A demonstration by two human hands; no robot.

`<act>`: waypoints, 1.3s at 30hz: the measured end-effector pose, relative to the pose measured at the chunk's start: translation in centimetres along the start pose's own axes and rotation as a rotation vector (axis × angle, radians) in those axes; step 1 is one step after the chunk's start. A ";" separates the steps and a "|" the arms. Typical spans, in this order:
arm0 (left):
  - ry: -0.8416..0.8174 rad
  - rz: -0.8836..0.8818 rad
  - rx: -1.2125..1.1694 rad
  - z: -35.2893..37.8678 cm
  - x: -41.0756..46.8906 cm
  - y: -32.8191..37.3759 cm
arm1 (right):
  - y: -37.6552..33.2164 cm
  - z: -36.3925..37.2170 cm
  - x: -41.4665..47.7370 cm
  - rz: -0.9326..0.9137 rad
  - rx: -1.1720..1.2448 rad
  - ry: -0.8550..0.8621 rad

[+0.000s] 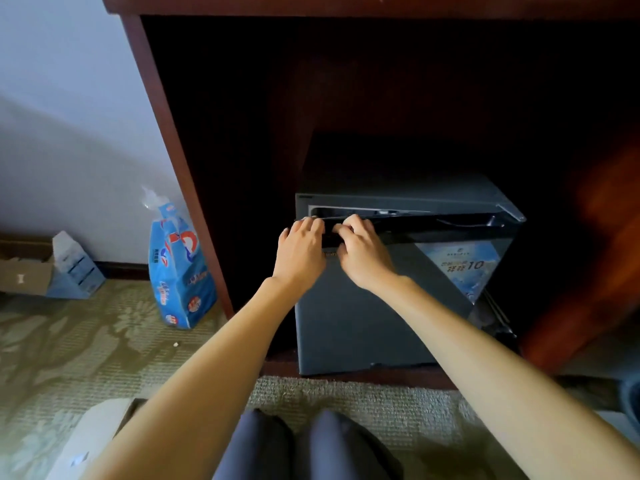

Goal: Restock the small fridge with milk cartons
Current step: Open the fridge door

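The small fridge (433, 192) stands on the floor of a dark wooden cabinet (173, 150), its grey door (346, 334) facing the person. The left hand (301, 251) and right hand (363, 252) sit side by side at the door's top edge, fingers curled over it. On the carpet (69, 341) to the left, blue-and-white cartons (74, 265) stand in an open cardboard box (24, 271).
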State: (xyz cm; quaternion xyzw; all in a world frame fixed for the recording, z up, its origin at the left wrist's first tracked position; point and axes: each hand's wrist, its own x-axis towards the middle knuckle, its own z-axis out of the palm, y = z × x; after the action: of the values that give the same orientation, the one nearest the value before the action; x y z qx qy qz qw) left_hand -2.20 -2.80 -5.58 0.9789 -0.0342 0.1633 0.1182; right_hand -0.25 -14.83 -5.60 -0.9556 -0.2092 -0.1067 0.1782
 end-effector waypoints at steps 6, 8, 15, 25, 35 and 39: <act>-0.011 0.132 -0.011 -4.0 -7.3 2.7 | 0.6 -2.2 -7.8 -0.103 0.066 0.092; -0.015 0.202 -0.022 -5.1 -9.5 3.9 | 1.3 -3.3 -10.1 -0.091 0.119 0.095; -0.010 0.494 -0.081 -5.7 -15.3 10.4 | 4.2 -9.1 -19.2 -0.029 0.168 -0.060; -0.038 0.820 -0.138 -2.0 -18.3 21.4 | 9.2 -16.3 -30.5 0.369 0.054 -0.048; -0.263 0.784 0.037 2.1 -11.5 32.6 | 16.3 -18.9 -30.7 0.753 -0.198 0.102; -0.300 0.817 0.083 4.0 -9.2 35.7 | 19.2 -18.7 -29.3 0.848 -0.401 0.019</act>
State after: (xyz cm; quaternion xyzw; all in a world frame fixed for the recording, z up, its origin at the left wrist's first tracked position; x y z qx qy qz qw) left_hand -13.38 -38.18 -4.40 0.9017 -0.4290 0.0538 -0.0016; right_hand -20.35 -48.95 -2.35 -0.9713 0.2260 -0.0715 0.0197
